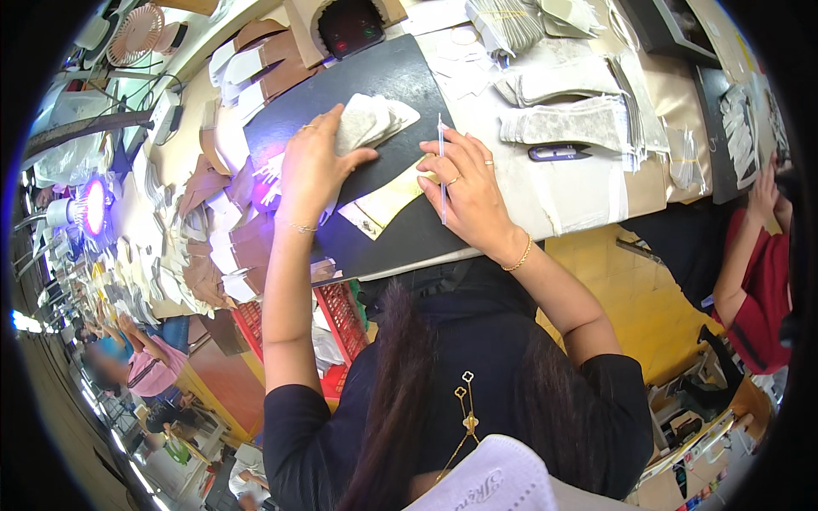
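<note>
On a black mat, my left hand rests with thumb and fingers spread, against the near left side of a small stack of pale grey, curved material pieces. My right hand holds a thin, clear, pen-like stick upright between thumb and fingers. Below the fingers of that hand lies a yellowish flat strip, wider at its near left end and partly hidden by the right fingers. It lies apart from the left hand.
Stacked grey pieces and a dark oval tool lie right of the mat. Brown and white pieces crowd the left, near a glowing purple lamp. A red crate stands below the table edge. A co-worker's hands are far right.
</note>
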